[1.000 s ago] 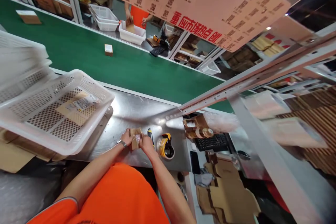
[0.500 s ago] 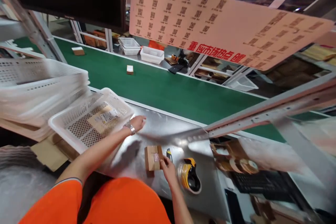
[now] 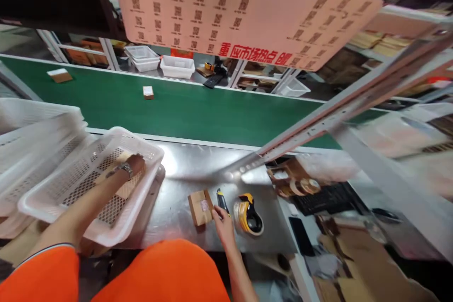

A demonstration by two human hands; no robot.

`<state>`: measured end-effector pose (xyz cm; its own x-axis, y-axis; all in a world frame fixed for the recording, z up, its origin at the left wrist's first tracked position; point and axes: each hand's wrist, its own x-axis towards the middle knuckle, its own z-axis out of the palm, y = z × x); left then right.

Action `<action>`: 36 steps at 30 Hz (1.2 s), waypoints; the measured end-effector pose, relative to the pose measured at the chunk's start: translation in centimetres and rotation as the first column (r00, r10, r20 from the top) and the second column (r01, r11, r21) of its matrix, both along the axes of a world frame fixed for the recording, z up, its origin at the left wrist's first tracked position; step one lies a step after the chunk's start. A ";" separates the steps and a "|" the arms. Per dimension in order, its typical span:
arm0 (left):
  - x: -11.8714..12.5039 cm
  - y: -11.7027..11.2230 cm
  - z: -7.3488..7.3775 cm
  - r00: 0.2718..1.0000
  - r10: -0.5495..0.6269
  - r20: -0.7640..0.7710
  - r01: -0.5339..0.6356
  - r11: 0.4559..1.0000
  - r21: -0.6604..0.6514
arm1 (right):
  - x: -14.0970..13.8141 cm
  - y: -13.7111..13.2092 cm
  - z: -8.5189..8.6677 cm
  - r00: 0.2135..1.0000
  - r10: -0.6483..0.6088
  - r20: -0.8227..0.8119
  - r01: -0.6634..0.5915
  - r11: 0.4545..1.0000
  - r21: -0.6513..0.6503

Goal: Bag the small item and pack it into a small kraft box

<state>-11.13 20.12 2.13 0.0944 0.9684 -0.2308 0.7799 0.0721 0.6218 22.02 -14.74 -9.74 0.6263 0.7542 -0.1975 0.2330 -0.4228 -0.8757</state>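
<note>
Inside the white basket point(image 3: 106, 226) the left hand point(image 3: 135, 164) lies flat on a labelled parcel point(image 3: 122, 184), grip unclear; the right hand point(image 3: 222, 219), loosely curled, touches a small carton point(image 3: 200, 206) on the steel surface point(image 3: 177, 170) — a one-handed lift could let that parcel snag on the rim.

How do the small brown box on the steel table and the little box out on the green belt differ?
The small brown box lies on the steel table with the right hand at its edge; the little box on the belt sits alone on the green belt, untouched. The near one shows a small label on its brown top; the far one's top looks pale. Both are small cardboard parcels.
</note>
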 end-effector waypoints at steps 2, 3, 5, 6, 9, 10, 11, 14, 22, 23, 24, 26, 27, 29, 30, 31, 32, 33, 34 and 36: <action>-0.5 0.8 0.5 0.989 -0.135 -0.062 0.135 0.991 0.007 | -0.2 -0.3 0.8 0.999 -0.028 0.020 0.028 0.999 0.025; -0.5 1.0 0.8 0.975 -0.204 -0.086 0.207 0.978 0.028 | -0.4 -0.5 1.3 0.997 -0.053 0.054 0.050 0.998 0.047; 0.4 0.2 1.6 0.932 -0.346 -0.108 0.355 0.931 0.088 | -0.9 -0.5 2.8 0.984 -0.100 0.145 0.083 0.989 0.118; 1.5 -0.9 1.8 0.901 -0.422 -0.106 0.432 0.895 0.113 | -1.3 -0.4 3.6 0.977 -0.102 0.185 0.073 0.984 0.160; 6.8 -6.4 1.2 0.757 -0.652 -0.043 0.652 0.749 0.122 | -2.7 0.3 5.8 0.972 0.017 0.235 -0.076 0.967 0.244; 9.1 -8.5 0.6 0.679 -0.734 0.001 0.730 0.676 0.102 | -3.1 0.5 6.3 0.969 0.080 0.236 -0.140 0.958 0.252; 11.3 -10.6 -0.2 0.574 -0.815 0.079 0.812 0.579 0.073 | -3.4 0.7 6.5 0.962 0.136 0.235 -0.195 0.948 0.250; 16.9 -15.0 -3.1 0.481 -0.865 0.146 0.870 0.491 0.041 | -3.6 1.1 5.6 0.951 0.212 0.227 -0.258 0.946 0.196; 18.2 -16.3 -9.6 0.630 -0.776 -0.012 0.775 0.630 -0.047 | -3.3 1.3 0.9 0.817 0.176 0.549 -0.167 0.984 -0.068; 17.8 -16.5 -10.2 0.635 -0.772 -0.027 0.770 0.635 -0.064 | -3.5 1.5 0.8 0.802 0.197 0.563 -0.166 0.980 -0.107; 17.6 -16.8 -10.8 0.639 -0.768 -0.041 0.765 0.640 -0.078 | -3.8 1.6 0.8 0.781 0.229 0.581 -0.157 0.972 -0.172; 17.2 -17.4 -11.7 0.651 -0.756 -0.067 0.750 0.655 -0.096 | -4.0 1.9 1.0 0.739 0.306 0.600 -0.122 0.937 -0.328; 17.1 -17.7 -12.1 0.660 -0.747 -0.079 0.740 0.665 -0.101 | -4.1 2.1 1.2 0.722 0.346 0.599 -0.101 0.910 -0.403; 17.0 -18.2 -12.7 0.677 -0.730 -0.098 0.722 0.684 -0.110 | -4.1 2.5 1.4 0.712 0.392 0.583 -0.075 0.868 -0.491; 16.9 -18.4 -12.8 0.682 -0.723 -0.106 0.714 0.691 -0.112 | -4.0 2.7 1.5 0.713 0.403 0.574 -0.069 0.855 -0.514; 16.9 -18.6 -12.9 0.687 -0.718 -0.112 0.709 0.696 -0.112 | -4.0 2.9 1.5 0.713 0.416 0.565 -0.063 0.840 -0.538; 16.9 -18.6 -12.9 0.689 -0.715 -0.117 0.706 0.699 -0.113 | -4.1 3.2 1.6 0.714 0.428 0.554 -0.064 0.827 -0.558; 16.9 -18.7 -12.9 0.691 -0.713 -0.121 0.704 0.701 -0.112 | -4.2 3.3 1.6 0.716 0.440 0.542 -0.069 0.818 -0.571; 16.9 -18.7 -12.8 0.691 -0.712 -0.124 0.704 0.702 -0.111 | -4.3 3.4 1.6 0.718 0.453 0.528 -0.076 0.806 -0.587; 16.9 -18.8 -12.6 0.693 -0.710 -0.127 0.702 0.704 -0.104 | -4.7 3.5 1.7 0.722 0.480 0.498 -0.095 0.781 -0.617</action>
<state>5.82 1.33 -10.48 0.7077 0.6190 -0.3406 0.6928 -0.5133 0.5065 17.35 -11.27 -8.08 0.5163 0.8114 -0.2740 0.8083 -0.5674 -0.1572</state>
